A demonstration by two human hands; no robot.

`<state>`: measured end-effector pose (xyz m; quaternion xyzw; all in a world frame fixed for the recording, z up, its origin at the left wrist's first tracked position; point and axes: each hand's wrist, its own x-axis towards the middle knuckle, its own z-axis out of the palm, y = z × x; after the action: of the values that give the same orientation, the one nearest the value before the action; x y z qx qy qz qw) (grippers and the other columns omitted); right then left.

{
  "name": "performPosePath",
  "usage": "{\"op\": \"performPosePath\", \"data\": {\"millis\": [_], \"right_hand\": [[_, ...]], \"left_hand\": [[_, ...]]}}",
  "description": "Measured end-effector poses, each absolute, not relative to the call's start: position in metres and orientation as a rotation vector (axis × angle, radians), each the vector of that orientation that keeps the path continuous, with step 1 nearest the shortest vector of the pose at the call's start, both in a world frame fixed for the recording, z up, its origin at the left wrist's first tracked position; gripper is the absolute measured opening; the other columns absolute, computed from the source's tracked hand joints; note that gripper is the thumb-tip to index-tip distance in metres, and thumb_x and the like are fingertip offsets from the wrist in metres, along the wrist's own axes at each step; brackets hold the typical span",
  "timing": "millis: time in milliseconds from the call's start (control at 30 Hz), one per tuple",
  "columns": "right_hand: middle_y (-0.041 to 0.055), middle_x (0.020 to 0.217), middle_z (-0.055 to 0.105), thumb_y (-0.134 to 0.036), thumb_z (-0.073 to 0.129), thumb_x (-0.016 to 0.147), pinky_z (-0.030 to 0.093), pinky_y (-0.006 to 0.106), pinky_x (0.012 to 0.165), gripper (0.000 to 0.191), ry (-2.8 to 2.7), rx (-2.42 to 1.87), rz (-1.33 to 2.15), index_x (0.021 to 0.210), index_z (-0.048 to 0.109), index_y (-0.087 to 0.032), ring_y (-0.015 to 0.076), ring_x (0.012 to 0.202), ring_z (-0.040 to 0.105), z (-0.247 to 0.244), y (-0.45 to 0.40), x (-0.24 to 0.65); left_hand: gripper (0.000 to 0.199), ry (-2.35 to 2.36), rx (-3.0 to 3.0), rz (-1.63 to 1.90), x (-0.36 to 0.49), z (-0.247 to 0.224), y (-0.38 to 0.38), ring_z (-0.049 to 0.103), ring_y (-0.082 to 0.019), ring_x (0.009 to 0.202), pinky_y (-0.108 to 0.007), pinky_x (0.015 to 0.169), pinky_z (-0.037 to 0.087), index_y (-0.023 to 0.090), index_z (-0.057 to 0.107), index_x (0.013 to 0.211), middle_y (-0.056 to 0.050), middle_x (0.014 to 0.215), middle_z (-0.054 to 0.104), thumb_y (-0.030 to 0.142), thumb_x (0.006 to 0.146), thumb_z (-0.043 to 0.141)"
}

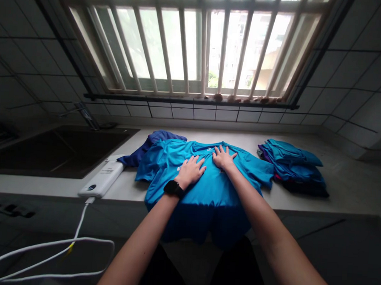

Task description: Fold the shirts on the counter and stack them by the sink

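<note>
A bright blue T-shirt (204, 185) lies spread on the white counter, its collar toward the window and its lower part hanging over the front edge. My left hand (190, 171), with a black watch on the wrist, rests flat on the left of the shirt's chest, fingers spread. Near the collar, my right hand (223, 157) presses on the cloth with its fingers apart. A dark blue garment (142, 150) lies bunched at the shirt's left, partly under its sleeve.
To the right sits a stack of folded clothes (293, 165). A white power bank (102, 179) with a white cable (81, 219) lies at the left, beside a dark sink (56, 152). Behind the counter (350, 193) is a barred window (195, 45).
</note>
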<state>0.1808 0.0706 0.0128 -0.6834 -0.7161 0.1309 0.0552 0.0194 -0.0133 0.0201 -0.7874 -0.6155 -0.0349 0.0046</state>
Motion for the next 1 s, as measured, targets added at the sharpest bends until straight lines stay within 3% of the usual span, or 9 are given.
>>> {"op": "performPosePath", "data": {"millis": [100,233,300,433,600,700,800,900,1000], "right_hand": [[0.0026,0.178,0.011,-0.044,0.018,0.108,0.006,0.074,0.126,0.065,-2.198,-2.040,0.365,0.170,0.024,-0.022,0.0357,0.164,0.007,0.015,0.072,0.181],[0.0069,0.178,0.015,-0.030,0.024,0.105,0.007,0.069,0.128,0.066,-2.225,-1.983,0.245,0.169,0.023,-0.014,0.0317,0.164,0.009,0.020,0.060,0.180],[0.0062,0.178,0.014,-0.023,0.026,0.103,0.010,0.065,0.130,0.067,-2.263,-1.926,0.229,0.169,0.024,-0.016,0.0297,0.164,0.010,0.020,0.048,0.183],[0.0014,0.178,0.014,-0.035,0.020,0.108,0.014,0.061,0.130,0.061,-2.349,-1.897,0.397,0.169,0.026,-0.028,0.0275,0.164,0.011,0.013,0.029,0.203],[0.0036,0.178,0.013,-0.038,0.027,0.109,0.010,0.063,0.129,0.061,-2.387,-1.901,0.427,0.169,0.027,-0.023,0.0297,0.165,0.007,0.024,0.037,0.220],[0.0065,0.173,0.033,-0.026,0.032,0.105,0.026,0.048,0.128,0.060,-2.345,-1.800,0.486,0.164,0.038,-0.020,0.0255,0.160,0.029,0.044,0.037,0.230],[0.0076,0.148,0.065,-0.008,0.037,0.091,0.045,0.028,0.113,0.062,-2.136,-1.754,0.396,0.148,0.060,-0.018,0.0184,0.134,0.061,0.057,0.012,0.266],[0.0110,0.119,0.079,-0.013,0.047,0.086,0.055,0.031,0.097,0.046,-1.783,-2.002,0.280,0.122,0.075,-0.016,0.0246,0.111,0.073,0.052,-0.027,0.324],[0.0142,0.093,0.080,-0.033,0.060,0.089,0.057,0.040,0.091,0.025,-1.680,-2.182,0.335,0.089,0.079,-0.017,0.0327,0.098,0.075,0.033,-0.058,0.368]], "left_hand": [[0.061,-2.024,-2.456,-0.128,0.020,0.003,-0.010,0.026,-0.031,0.161,-0.052,0.129,0.025,0.025,0.040,0.163,-0.008,0.174,0.031,0.047,0.107,0.033],[0.062,-2.110,-2.402,-0.153,0.014,0.002,-0.003,0.023,-0.032,0.162,-0.055,0.129,0.022,0.027,0.039,0.164,-0.008,0.175,0.029,0.049,0.106,0.032],[0.064,-2.158,-2.363,-0.150,0.014,0.003,-0.001,0.021,-0.034,0.162,-0.058,0.129,0.021,0.026,0.039,0.164,-0.009,0.175,0.027,0.050,0.106,0.030],[0.067,-2.201,-2.324,-0.136,0.016,0.003,0.000,0.021,-0.036,0.162,-0.059,0.128,0.021,0.024,0.037,0.165,-0.011,0.175,0.025,0.054,0.105,0.030],[0.068,-2.158,-2.346,-0.125,0.015,0.005,0.000,0.022,-0.034,0.162,-0.057,0.128,0.022,0.027,0.036,0.165,-0.009,0.175,0.027,0.056,0.104,0.029],[0.068,-2.167,-2.344,-0.118,0.015,0.007,-0.002,0.022,-0.034,0.162,-0.057,0.128,0.022,0.026,0.036,0.165,-0.010,0.175,0.026,0.055,0.104,0.028],[0.068,-2.164,-2.355,-0.141,0.016,0.008,-0.002,0.021,-0.034,0.162,-0.056,0.128,0.021,0.024,0.037,0.165,-0.010,0.175,0.026,0.053,0.104,0.028],[0.068,-2.169,-2.346,-0.165,0.016,0.007,-0.002,0.023,-0.034,0.162,-0.056,0.128,0.021,0.025,0.038,0.165,-0.010,0.175,0.027,0.053,0.104,0.030],[0.068,-2.176,-2.342,-0.179,0.016,0.006,-0.001,0.023,-0.034,0.162,-0.057,0.128,0.021,0.026,0.038,0.165,-0.009,0.175,0.028,0.053,0.103,0.031]]}}
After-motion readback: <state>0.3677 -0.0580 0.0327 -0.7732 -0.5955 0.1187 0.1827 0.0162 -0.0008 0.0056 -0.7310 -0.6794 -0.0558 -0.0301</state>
